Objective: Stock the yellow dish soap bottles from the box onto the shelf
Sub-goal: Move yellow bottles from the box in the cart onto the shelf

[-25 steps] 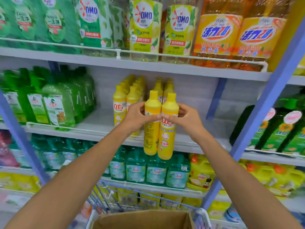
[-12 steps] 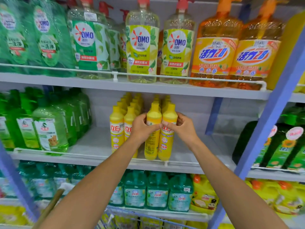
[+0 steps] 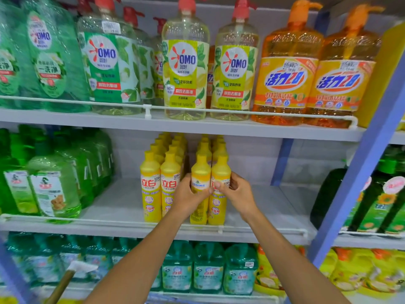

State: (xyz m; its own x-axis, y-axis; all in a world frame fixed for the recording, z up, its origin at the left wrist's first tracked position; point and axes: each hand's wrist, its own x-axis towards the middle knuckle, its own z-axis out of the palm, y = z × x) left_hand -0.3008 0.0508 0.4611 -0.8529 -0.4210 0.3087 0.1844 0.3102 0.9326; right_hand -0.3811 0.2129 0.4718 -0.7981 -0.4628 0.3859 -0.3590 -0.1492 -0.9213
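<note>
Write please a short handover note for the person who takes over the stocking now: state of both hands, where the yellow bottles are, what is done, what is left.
Left hand: grip closed on the left held bottle, its back label facing out.
Right hand: grip closed on the right held bottle.
Both bottles stand upright at the front of the middle shelf, behind its front rail, touching each other, at the head of the right two rows.
Done: four rows of yellow bottles run front to back.
Left: turn the left bottle's label forward, release both. The box is out of view, so the remaining count is unknown.
</note>
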